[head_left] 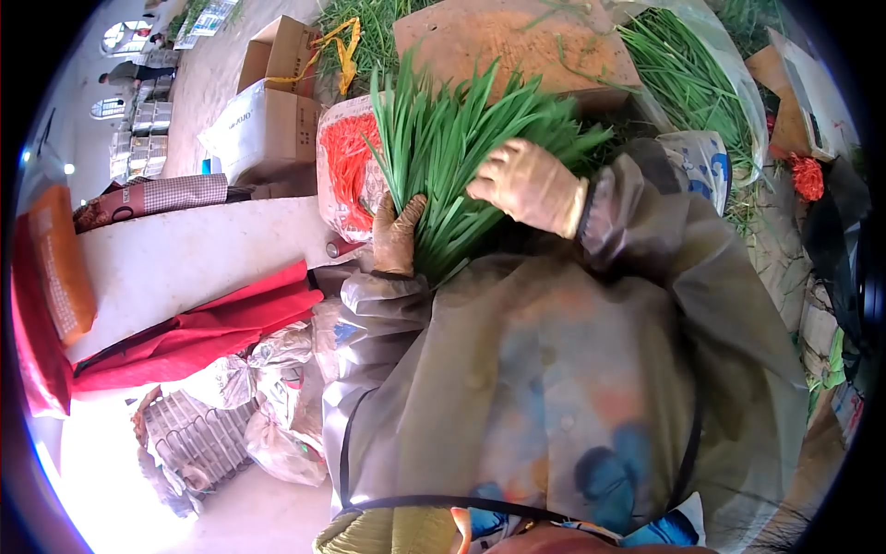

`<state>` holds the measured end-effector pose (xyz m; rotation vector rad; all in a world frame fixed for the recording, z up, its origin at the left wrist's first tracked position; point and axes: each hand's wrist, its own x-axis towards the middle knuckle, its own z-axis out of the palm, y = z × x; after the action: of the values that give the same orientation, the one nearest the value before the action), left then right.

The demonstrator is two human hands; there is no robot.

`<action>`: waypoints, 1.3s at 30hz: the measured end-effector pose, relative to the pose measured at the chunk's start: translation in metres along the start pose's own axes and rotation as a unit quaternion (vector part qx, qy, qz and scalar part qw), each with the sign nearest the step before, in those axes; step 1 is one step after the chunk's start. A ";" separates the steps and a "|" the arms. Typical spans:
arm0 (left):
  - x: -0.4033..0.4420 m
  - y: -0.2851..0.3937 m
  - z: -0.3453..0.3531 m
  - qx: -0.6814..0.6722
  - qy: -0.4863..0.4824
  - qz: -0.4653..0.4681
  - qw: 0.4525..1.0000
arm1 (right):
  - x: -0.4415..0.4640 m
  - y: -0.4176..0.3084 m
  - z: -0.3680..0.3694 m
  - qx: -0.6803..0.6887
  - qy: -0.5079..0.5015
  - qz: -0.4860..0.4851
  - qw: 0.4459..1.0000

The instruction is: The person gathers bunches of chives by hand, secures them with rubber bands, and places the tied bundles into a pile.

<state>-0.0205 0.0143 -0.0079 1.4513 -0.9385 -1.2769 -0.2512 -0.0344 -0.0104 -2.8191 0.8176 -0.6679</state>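
Observation:
A thick bunch of long, flat green leaves that look like garlic chives (452, 148) fans out in front of my chest. My left hand (397, 238), in a stained glove, is closed around its lower left side, thumb raised. Over the right side of the bunch is my right hand (533, 189), also gloved, its fingers curled in against the leaves. Whether a leaf is pinched there, I cannot make out. Just left of the bunch lies a tangle of red strings (348, 157) on a printed sack (332, 210).
Ahead is a worn brown board (517, 46) with leaf scraps. More greens lie in clear plastic (688, 88) at the right. A cardboard box (286, 129) stands at the left, near a white board (203, 249) with red cloth (212, 323). A person (138, 74) is far off.

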 end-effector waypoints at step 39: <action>-0.048 -0.006 -0.046 0.411 -0.125 0.137 0.893 | 0.045 -0.010 -0.036 0.169 0.061 0.024 0.983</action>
<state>0.0166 0.0688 -0.0015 1.6959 -1.9471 -0.8858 -0.2284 -0.0500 0.0410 -2.4663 0.7089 -0.8876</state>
